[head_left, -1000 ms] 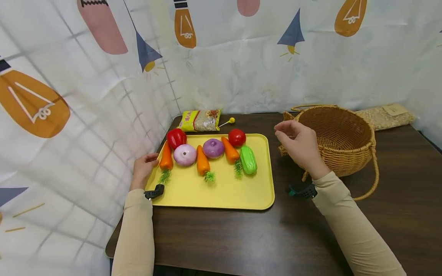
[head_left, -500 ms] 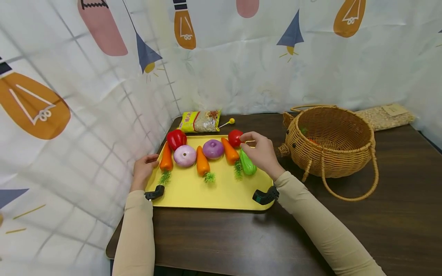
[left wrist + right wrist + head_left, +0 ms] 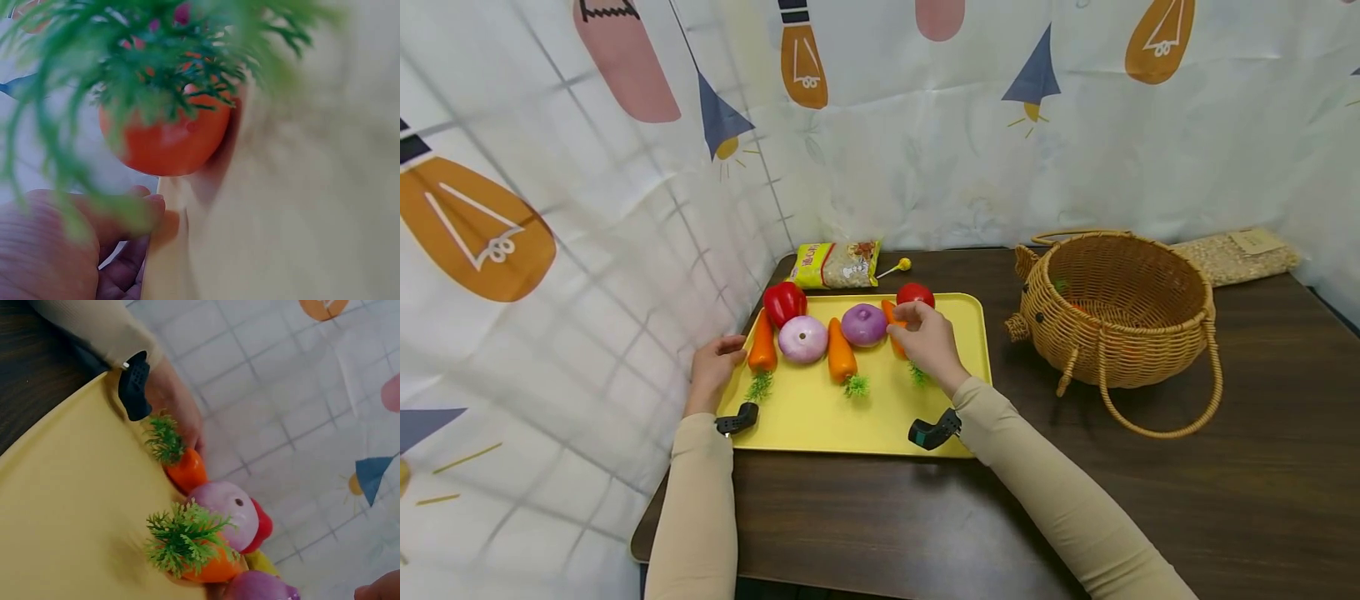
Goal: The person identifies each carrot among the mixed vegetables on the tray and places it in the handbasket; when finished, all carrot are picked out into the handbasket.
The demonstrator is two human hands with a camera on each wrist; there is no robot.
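Observation:
At the left rim of the yellow tray (image 3: 820, 425) is my left hand (image 3: 709, 375); its thumb and fingers (image 3: 125, 269) grip the edge beside an orange toy carrot (image 3: 762, 346). My right hand (image 3: 931, 342) hovers above the tray's right part, thumb and fingers apart around the rightmost carrot (image 3: 898, 348), and I see no hold on it. That hand hides the green cucumber-like vegetable. Behind it lies a red tomato (image 3: 915, 293). Also on the tray are a purple onion (image 3: 864, 325), a pale purple onion (image 3: 802, 339), a red bell pepper (image 3: 785, 303) and a middle carrot (image 3: 841, 354).
A wicker basket (image 3: 1127, 350) with looped handles stands right of the tray, with something orange and green inside. Behind the tray lie a yellow snack bag (image 3: 837, 264) and a lollipop (image 3: 897, 267). A grain bag (image 3: 1240, 254) lies behind the basket.
My right hand has moved left from beside the basket to over the tray's right-hand vegetables, now covering the green one. My left hand has stayed at the tray's rim.

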